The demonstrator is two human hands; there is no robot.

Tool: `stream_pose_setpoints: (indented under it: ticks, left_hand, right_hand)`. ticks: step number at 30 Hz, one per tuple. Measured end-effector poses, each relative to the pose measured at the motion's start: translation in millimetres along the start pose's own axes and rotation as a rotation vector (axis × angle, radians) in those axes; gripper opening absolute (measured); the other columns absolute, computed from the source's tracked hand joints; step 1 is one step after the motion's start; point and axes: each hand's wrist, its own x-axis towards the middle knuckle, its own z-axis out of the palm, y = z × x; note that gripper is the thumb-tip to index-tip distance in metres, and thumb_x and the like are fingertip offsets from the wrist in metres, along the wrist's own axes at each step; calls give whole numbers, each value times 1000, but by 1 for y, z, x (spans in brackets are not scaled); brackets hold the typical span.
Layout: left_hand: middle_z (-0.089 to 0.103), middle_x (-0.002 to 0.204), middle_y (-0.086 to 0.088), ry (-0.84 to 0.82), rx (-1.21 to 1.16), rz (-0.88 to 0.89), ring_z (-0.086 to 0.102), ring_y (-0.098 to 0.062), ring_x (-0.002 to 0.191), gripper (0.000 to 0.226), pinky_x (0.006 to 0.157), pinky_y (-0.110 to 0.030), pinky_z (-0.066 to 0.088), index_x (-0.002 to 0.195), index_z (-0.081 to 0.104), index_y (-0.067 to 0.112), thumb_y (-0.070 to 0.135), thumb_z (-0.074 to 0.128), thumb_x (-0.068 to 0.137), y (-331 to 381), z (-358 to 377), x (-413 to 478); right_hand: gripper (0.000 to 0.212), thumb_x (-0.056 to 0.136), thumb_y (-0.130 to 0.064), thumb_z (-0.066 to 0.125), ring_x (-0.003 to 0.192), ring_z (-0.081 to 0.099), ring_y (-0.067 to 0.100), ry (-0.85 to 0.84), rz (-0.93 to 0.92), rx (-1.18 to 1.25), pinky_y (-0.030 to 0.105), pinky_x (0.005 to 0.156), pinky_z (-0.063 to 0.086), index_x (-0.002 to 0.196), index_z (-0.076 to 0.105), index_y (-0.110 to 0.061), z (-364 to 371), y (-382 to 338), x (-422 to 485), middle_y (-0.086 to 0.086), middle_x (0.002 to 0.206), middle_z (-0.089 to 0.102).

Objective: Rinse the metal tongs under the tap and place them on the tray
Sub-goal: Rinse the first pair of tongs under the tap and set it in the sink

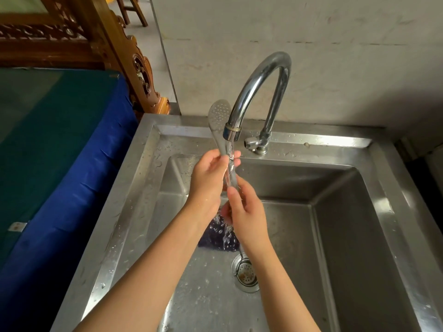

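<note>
While water runs from the curved tap (259, 77), I hold the metal tongs (218, 113) nearly upright in the stream, over the basin of a steel sink (134, 188). The tongs' perforated, spoon-shaped head sticks up just left of the spout, and the thin arms pass down through the water (230, 152) between my hands. My left grip (211, 173) is curled around the arms just under the head, thumb and fingertips pinching the metal. My right grip (247, 212) pinches the arms lower down, fingers wrapped close. The bottom end is hidden behind that hand, so I cannot tell how far the tongs reach.

Below, the water splashes onto something dark on the sink floor (213, 240) (I cannot make out what it is), beside the round drain strainer (247, 274). To the left of the sink is a surface covered in blue cloth (72, 176), with carved wooden furniture (115, 44) behind it. No tray is in view.

I judge the tongs to be light and stiff, but springy, so the arms will want to spread if I loosen my hold. Wet polished metal is slippery, and the narrow arms give little to hold. The safest place to take them for carrying seems to be the middle of the arms, squeezed together, with the head kept clear of the spout.
</note>
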Motion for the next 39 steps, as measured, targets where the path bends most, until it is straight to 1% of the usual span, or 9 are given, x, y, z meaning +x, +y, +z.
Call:
stream_pose_setpoints:
  ticks: [4,10,14,18,24,30,33,35,39]
  left_hand:
    - [74,99,2,-149,-33,11,70,-14,94,35,72,-20,54,110,60,17,-8,51,87,-6,-5,-6]
    - [74,69,-2,-18,89,-21,71,-17,66,6,61,-26,55,77,68,12,9,67,83,2,6,-6]
    - [73,63,-3,95,41,-58,71,-17,60,12,56,-25,56,78,65,11,18,63,88,13,17,0]
    - [65,61,-1,273,-129,-162,56,-7,38,25,39,-19,45,76,55,11,20,46,97,24,27,15]
    - [41,40,9,281,-143,-258,26,-5,29,40,29,-17,18,66,47,18,49,44,93,19,18,12]
    - [33,34,6,153,-263,-459,26,-9,24,55,28,-16,19,54,38,18,54,33,94,4,1,4]
    - [53,48,-2,254,-271,-496,49,-12,40,42,35,-18,42,69,53,9,34,38,99,-5,-10,-1]
    - [67,81,-11,365,-91,-375,65,-20,73,27,67,-31,59,90,62,6,22,42,99,-11,-16,-1]
    - [65,118,-2,325,129,34,63,-13,107,20,94,-28,48,109,62,26,22,46,97,-1,-16,-6]
  right_hand:
    - [27,94,-23,54,39,38,7,183,-37,-92,17,42,33,75,53,-4,-9,-3,14,0,48,46]
    - [56,93,-46,42,43,45,9,269,53,-230,22,48,39,56,57,-7,-3,4,7,-6,43,50]
    - [64,94,-46,39,43,40,15,303,25,-347,34,48,34,53,49,2,3,8,0,16,45,49]
    - [40,95,-33,44,49,31,15,231,-75,-530,26,52,22,62,35,-14,3,13,-9,-2,54,39]
    - [10,97,-26,42,63,51,2,166,26,-11,17,62,43,103,45,-17,3,6,-14,-4,86,60]
    - [35,101,-27,36,36,27,8,5,234,363,20,36,22,98,60,-2,-9,-10,6,1,54,38]
    - [28,98,-25,44,35,27,6,52,202,250,18,35,25,86,57,-4,-6,-6,0,-2,48,35]
    - [25,95,-26,49,42,34,8,94,155,98,22,44,33,79,56,-9,-2,0,-3,-1,51,41]
    - [25,93,-26,53,51,37,12,175,64,-66,33,55,36,71,52,-15,2,6,-2,-4,52,44]
